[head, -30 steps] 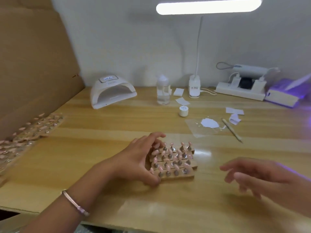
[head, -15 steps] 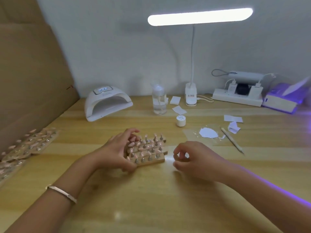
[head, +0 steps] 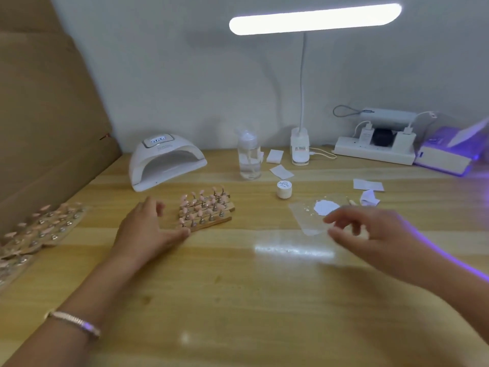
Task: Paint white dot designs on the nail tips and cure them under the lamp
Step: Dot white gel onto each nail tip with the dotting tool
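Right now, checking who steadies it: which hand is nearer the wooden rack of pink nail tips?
Left. The left hand sits beside the rack on its left, thumb at the front corner; the right hand hovers well to its right, above the clear sheet.

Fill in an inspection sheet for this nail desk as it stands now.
Surface: wooden table, glare patch near the middle.
Job's things: wooden rack of pink nail tips outside the white curing lamp; small white jar; clear sheet with a white paint blob; thin tool partly hidden by the right hand.
Clutter: spray bottle; paper scraps; trays of more tips at the left edge.
Grips: left hand open, thumb at the rack's near corner; right hand open above the clear sheet, holding nothing.
Cables: cords run into the power strip by the wall; one from the desk lamp's base.
Surroundings: white wall; cardboard on the left; purple-glowing device at the right.
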A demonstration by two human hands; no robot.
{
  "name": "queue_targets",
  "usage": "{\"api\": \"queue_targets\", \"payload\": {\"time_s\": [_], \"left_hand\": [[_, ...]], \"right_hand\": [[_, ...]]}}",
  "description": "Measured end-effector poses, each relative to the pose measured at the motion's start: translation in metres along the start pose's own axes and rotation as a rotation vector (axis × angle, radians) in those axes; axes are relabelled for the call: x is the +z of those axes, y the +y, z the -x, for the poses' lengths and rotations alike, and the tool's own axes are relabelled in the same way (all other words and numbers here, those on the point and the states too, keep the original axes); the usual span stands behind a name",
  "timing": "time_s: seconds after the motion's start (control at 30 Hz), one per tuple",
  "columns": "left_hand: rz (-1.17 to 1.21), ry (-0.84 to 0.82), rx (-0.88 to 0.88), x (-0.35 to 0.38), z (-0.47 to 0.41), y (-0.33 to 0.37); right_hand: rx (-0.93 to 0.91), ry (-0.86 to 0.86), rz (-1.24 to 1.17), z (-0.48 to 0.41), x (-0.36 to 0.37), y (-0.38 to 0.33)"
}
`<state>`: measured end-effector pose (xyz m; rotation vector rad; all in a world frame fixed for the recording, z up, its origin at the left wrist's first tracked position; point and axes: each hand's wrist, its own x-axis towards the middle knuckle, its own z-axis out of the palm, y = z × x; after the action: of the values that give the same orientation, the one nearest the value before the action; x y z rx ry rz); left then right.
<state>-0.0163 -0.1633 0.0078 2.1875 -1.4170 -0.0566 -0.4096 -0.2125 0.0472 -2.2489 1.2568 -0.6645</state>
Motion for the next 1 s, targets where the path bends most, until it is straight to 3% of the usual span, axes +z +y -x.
{"api": "queue_targets", "payload": {"time_s": [0.2, 0.43, 0.6, 0.77, 0.9, 1.0], "left_hand": [[0.156, 0.050, 0.015, 0.001, 0.024, 0.002], [0.133, 0.046, -0.014, 0.004, 0.022, 0.018], [0.200, -0.092, -0.019, 0.005, 0.026, 0.025], [0.161, -0.111, 0.068, 0.000, 0.031, 0.043], [0.261, -0.186, 0.124, -0.003, 0.042, 0.060], [0.325, -0.277, 0.300, 0.002, 0.057, 0.088]], "right_hand": [[0.165, 0.184, 0.116, -0.006, -0.033, 0.045], [0.301, 0.117, 0.244, -0.024, -0.027, 0.077], [0.331, 0.027, 0.304, -0.035, -0.022, 0.081], [0.355, 0.017, 0.305, -0.046, -0.021, 0.076], [0.377, 0.019, 0.297, -0.051, -0.021, 0.072], [0.340, 0.141, 0.140, -0.052, -0.029, 0.070]]}}
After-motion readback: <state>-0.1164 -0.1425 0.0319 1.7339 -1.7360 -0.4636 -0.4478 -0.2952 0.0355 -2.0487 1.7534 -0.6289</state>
